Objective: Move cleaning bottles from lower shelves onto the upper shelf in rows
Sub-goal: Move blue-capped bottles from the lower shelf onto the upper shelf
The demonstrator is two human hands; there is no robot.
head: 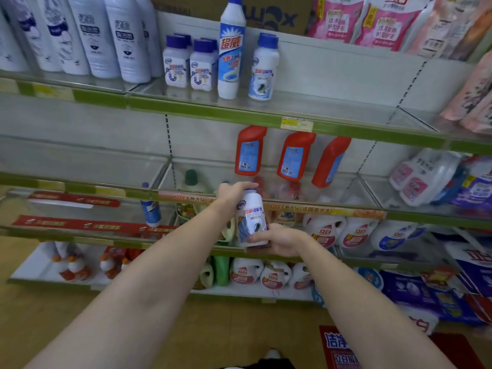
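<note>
a white blue-capped bottle (251, 217) is gripped at cap by the left hand (231, 194), at base by the right hand (277, 239); "超威" is read on the tall bottle (231, 49).

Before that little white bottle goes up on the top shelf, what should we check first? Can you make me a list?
1. Bottle held firmly: ok. The left hand grips the top and the right hand holds the bottom of the white bottle.
2. Cap closed: cannot tell, the left hand covers it.
3. Free space on the upper shelf: ok, bare shelf lies right of the matching blue-capped bottle.
4. Bottle upright: ok, only slightly tilted.
5. Way up clear: not ok yet, the shelf edge and red bottles sit just above the hands, so lift outward first.
6. Label facing front: ok.
</note>
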